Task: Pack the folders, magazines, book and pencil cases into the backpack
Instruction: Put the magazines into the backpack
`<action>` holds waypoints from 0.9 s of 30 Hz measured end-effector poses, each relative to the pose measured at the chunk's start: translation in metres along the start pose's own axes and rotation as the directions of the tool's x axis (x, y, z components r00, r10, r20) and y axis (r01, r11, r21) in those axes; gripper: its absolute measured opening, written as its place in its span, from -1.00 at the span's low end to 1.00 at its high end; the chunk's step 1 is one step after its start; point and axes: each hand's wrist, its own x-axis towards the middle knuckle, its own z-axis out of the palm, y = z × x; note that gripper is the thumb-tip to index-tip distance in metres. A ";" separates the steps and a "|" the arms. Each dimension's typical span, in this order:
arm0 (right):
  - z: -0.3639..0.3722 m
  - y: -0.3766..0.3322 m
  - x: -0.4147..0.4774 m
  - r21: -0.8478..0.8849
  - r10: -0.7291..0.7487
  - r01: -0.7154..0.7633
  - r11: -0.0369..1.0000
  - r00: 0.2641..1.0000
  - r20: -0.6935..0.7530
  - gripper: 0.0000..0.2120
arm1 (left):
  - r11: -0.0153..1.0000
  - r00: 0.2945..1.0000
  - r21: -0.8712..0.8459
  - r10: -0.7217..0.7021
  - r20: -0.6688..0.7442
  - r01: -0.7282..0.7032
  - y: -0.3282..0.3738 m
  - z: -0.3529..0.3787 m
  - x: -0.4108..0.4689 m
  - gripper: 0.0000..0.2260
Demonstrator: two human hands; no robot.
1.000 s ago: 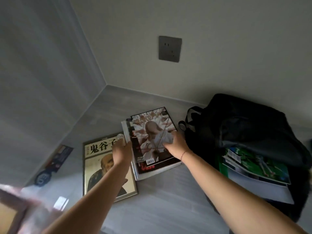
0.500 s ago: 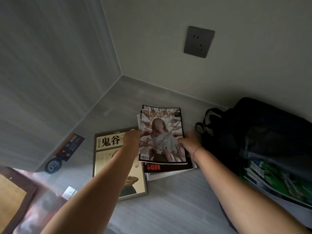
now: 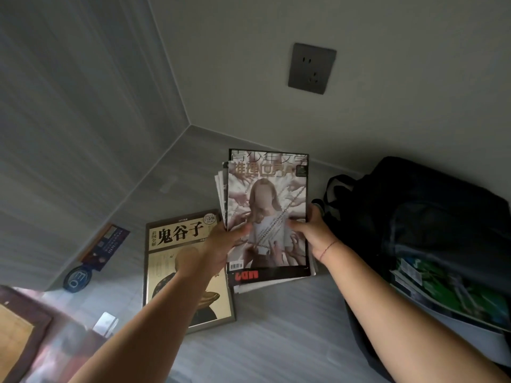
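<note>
A stack of magazines (image 3: 266, 189) with a pale illustrated cover is held up off the grey surface between both hands. My left hand (image 3: 224, 244) grips its left edge and my right hand (image 3: 312, 233) grips its right edge. A tan book (image 3: 177, 261) with large black characters lies flat under my left forearm. The black backpack (image 3: 431, 214) lies open at the right, with green-covered folders (image 3: 453, 288) sticking out of its mouth. No pencil cases are visible.
Two grey walls meet in a corner behind the magazines, with a dark wall socket (image 3: 312, 68) above. A dark label (image 3: 106, 246) and round sticker (image 3: 77, 277) sit on the left wall. A wooden edge (image 3: 19, 327) shows at bottom left.
Both hands closed on the sides of the magazine stack and lifted it off the surface, squaring it upright. The camera view shifted left and closer.
</note>
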 end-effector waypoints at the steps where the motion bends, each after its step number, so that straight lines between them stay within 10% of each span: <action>1: -0.003 -0.006 -0.003 0.016 -0.021 0.020 1.000 0.999 0.025 -0.72 | 1.000 1.000 0.022 0.016 0.007 -0.016 0.005 0.001 -0.002 -0.62; 10: -0.019 -0.030 -0.035 0.033 -0.218 0.218 0.976 0.976 0.012 -0.61 | 0.979 0.982 0.106 0.178 -0.058 -0.171 0.037 0.015 -0.009 -0.66; 24: -0.017 -0.002 -0.062 -0.153 -0.043 0.026 0.988 0.994 -0.104 -0.74 | 0.968 0.966 0.244 0.108 -0.234 -0.049 0.023 0.033 -0.016 -0.77; 27: -0.020 -0.016 -0.082 -0.170 -0.102 0.088 0.981 0.992 -0.076 -0.87 | 0.963 0.960 0.260 0.001 -0.280 0.075 0.037 0.040 -0.023 -0.51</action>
